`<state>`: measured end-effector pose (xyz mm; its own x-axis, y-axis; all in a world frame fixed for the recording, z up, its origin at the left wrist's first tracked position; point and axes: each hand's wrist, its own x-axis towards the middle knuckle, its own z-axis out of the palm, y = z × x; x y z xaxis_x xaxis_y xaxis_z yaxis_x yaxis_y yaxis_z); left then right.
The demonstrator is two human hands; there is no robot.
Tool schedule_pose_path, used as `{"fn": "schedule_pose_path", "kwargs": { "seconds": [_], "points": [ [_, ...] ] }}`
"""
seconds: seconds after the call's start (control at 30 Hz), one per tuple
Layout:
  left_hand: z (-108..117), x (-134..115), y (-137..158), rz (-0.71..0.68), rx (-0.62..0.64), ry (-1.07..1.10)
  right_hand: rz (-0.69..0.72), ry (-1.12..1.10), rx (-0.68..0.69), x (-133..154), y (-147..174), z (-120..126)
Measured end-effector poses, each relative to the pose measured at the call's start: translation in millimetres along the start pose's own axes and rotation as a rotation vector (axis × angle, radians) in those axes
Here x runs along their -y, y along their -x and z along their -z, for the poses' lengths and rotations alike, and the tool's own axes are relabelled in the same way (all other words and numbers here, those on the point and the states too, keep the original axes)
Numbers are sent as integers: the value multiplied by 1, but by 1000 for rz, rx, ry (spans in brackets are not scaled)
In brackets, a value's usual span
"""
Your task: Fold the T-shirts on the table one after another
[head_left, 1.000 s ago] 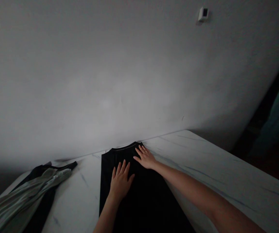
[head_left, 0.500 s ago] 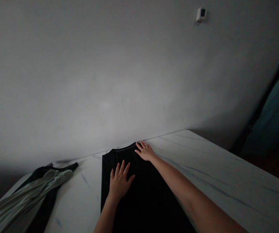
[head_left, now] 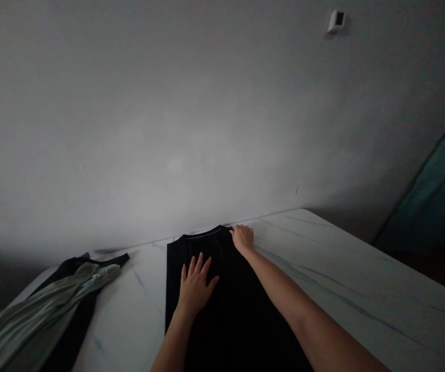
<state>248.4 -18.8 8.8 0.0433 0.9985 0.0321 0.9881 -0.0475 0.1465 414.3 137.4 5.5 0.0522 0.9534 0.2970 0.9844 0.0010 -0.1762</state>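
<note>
A black shirt [head_left: 233,310] lies flat on the white marbled table [head_left: 323,268], its curved neckline against the wall and its near end running out of view at the bottom. My left hand [head_left: 197,287] rests on the upper part of the cloth, open with fingers spread. At the far right corner of the shirt is my right hand [head_left: 243,236]. Its fingers are curled closed on the cloth edge, and the fingertips are partly hidden.
On the left of the table lies a loose pile of clothes with a grey-green garment [head_left: 51,305] over a dark one [head_left: 78,325]. A grey wall [head_left: 191,129] rises directly behind. A small white device [head_left: 336,21] is mounted on it. A teal curtain [head_left: 435,191] hangs at the right.
My right hand has moved slightly outward to the shirt's right corner, and its fingers went from spread flat to curled. My left hand stays spread on the shirt. The view has shifted slightly.
</note>
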Motion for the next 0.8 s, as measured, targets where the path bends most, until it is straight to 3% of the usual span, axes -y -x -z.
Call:
{"fn": "schedule_pose_path", "kwargs": {
  "seconds": [0.27,0.53,0.67,0.8],
  "points": [
    [-6,4,-2,-11,-37,17,-13,-6,32,-4,-7,-5],
    [-5,6,-2,-28,-52,-3,25,-12,45,6,11,15],
    [-4,6,-3,-57,-56,-20,318,-127,96,2,61,31],
    [-4,8,-2,-74,-70,-29,700,-247,298,-23,137,54]
  ]
}}
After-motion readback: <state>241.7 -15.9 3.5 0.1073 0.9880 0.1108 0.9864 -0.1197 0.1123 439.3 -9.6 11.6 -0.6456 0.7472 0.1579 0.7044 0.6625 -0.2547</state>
